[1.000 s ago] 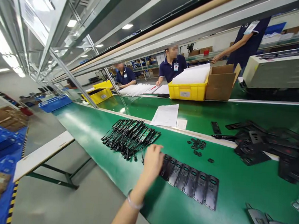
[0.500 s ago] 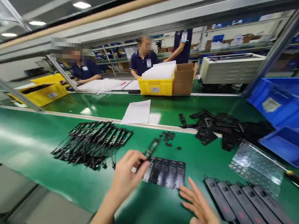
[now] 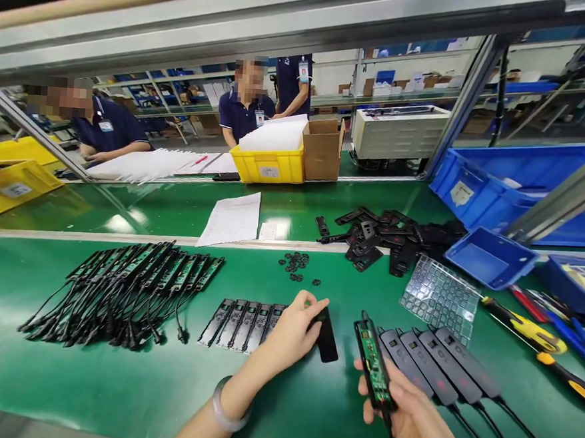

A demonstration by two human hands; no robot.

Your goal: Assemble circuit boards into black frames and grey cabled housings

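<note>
My right hand grips a slim black housing with a green circuit board exposed in it; a black cable hangs from its lower end. My left hand, fingers bent in a pinch, is at the upper end of a flat dark cover plate. Left of that plate, partly hidden by my left hand, is a row of grey-black shells. Right of the held housing lie several closed grey devices with cables. Small black round parts are scattered beyond my left hand.
Several cabled circuit boards are heaped at left. Loose black covers, a clear sheet of small pads, a blue tray and screwdrivers lie at right. A yellow bin and co-workers are across the bench.
The circuit board my left hand held is no longer in it; that hand is now at the dark plate. My right hand, open before, now holds a housing with a board. The view has swung right.
</note>
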